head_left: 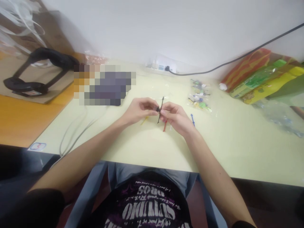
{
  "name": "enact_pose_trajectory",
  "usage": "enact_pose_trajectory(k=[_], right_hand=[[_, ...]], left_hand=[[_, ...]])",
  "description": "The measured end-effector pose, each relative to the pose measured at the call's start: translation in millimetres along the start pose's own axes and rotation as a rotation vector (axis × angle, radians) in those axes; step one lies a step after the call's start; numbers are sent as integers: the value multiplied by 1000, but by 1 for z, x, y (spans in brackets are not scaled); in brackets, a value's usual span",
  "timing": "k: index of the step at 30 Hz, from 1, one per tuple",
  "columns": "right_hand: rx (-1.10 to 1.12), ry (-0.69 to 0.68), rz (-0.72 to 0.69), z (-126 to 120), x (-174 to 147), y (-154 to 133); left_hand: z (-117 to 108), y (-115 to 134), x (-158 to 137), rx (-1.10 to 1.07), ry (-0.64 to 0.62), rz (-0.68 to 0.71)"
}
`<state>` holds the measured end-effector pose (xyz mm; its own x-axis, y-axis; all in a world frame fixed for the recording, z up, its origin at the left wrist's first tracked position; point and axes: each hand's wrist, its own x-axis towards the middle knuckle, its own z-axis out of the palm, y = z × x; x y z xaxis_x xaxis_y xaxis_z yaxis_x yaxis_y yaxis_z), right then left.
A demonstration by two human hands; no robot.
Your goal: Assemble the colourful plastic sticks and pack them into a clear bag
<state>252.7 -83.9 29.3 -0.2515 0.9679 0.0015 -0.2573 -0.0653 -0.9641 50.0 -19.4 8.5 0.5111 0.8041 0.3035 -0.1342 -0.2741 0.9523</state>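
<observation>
Both hands [139,110] [177,117] pinch a slim, arrow-tipped dark piece [161,105].

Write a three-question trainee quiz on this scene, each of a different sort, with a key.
1. Multiple choice. What colour is the slender, stick-shaped piece just right of the right hand? A red; B blue; C yellow.
2. True or false. The slender black stick-shaped piece lies on the pale yellow table, untouched by either hand.
3. Fill in. The thin black cable by the white wall leaves the picture at its ___ edge.

Key: 1. B. 2. False; it is held up at the fingertips. 3. Right.
</observation>
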Motion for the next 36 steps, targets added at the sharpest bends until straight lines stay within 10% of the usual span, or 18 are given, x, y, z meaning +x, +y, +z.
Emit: enact_pose_trajectory(k=[36], right_hand=[[-12, -3, 22, -2, 0, 1]], left_hand=[[-2, -2, 1, -47, -9, -1]])
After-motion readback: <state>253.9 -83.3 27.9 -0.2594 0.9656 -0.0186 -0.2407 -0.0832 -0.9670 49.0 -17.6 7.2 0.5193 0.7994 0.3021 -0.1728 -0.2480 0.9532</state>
